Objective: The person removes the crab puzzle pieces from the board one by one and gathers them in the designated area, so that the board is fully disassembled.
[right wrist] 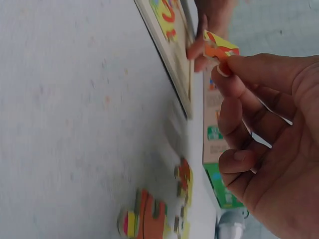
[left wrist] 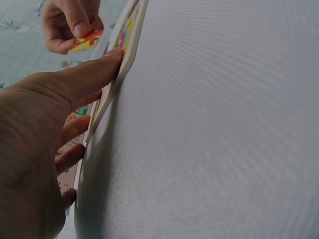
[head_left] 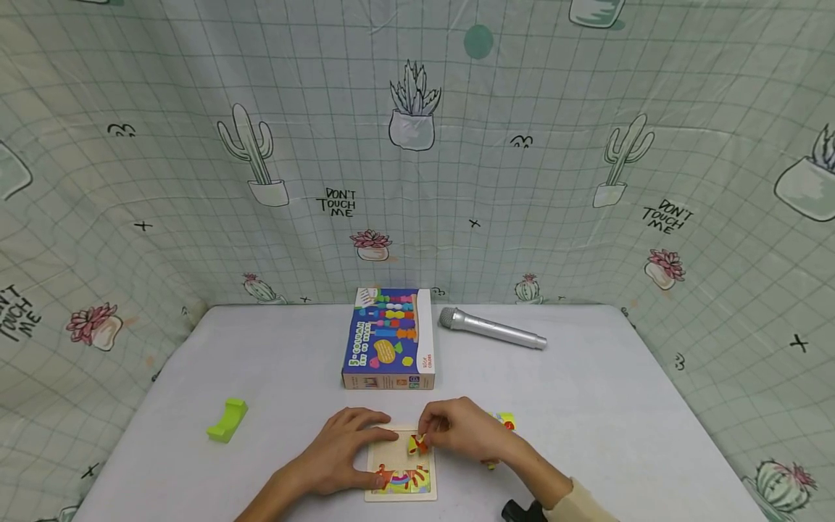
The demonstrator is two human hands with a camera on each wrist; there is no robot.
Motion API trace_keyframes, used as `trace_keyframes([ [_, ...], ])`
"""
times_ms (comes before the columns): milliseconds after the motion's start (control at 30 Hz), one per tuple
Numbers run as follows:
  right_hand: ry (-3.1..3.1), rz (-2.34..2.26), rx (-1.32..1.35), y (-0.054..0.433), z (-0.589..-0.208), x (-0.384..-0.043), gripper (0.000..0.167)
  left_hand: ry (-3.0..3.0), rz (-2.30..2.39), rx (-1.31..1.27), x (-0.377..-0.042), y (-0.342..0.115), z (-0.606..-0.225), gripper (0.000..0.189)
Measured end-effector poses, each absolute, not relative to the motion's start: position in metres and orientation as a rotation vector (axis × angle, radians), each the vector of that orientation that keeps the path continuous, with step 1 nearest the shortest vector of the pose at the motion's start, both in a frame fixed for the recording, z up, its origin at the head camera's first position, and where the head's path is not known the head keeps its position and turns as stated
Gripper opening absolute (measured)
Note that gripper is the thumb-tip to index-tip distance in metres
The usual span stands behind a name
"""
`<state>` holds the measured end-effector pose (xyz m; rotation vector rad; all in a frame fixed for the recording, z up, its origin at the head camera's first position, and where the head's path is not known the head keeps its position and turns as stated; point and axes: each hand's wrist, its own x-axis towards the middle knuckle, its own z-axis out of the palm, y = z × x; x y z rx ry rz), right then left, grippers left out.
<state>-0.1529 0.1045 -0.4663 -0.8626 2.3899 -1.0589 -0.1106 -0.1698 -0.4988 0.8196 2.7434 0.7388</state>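
A shallow wooden puzzle tray (head_left: 400, 499) lies on the table, with fitted pieces (head_left: 407, 479) in a row along its near side. My left hand (head_left: 342, 451) rests at the tray's left side, fingers spread. In the left wrist view its thumb (left wrist: 94, 74) touches the tray's edge. My right hand (head_left: 466, 431) pinches a yellow, orange and red puzzle piece (head_left: 416, 444) between thumb and index finger, over the right part of the tray. The right wrist view shows this piece (right wrist: 217, 47) held tilted above the tray (right wrist: 172, 74).
Loose puzzle pieces (right wrist: 149, 216) lie right of the tray, partly hidden by my right arm in the head view. Behind stand a blue toy box (head_left: 388, 341) and a silver microphone (head_left: 492, 329). A green curved block (head_left: 227, 420) is at left, a black object (head_left: 522, 511) at the near edge.
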Motion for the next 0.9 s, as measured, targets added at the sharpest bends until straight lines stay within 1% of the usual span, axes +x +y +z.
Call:
trace_keyframes([
  [267,2.432,-1.014,-0.763,0.129,-0.465,-0.162,0.004,2.742,0.729,0.803,-0.110,-0.169,-0.499,0.064],
  [467,2.419,-0.984,-0.731,0.139,-0.465,-0.161,0.006,2.741,0.728,0.811,-0.110,-0.169,-0.498,0.064],
  [900,2.442,-0.915,-0.749,0.146,-0.469,-0.155,0.006,2.742,0.729,0.813,-0.109,-0.169,-0.497,0.064],
])
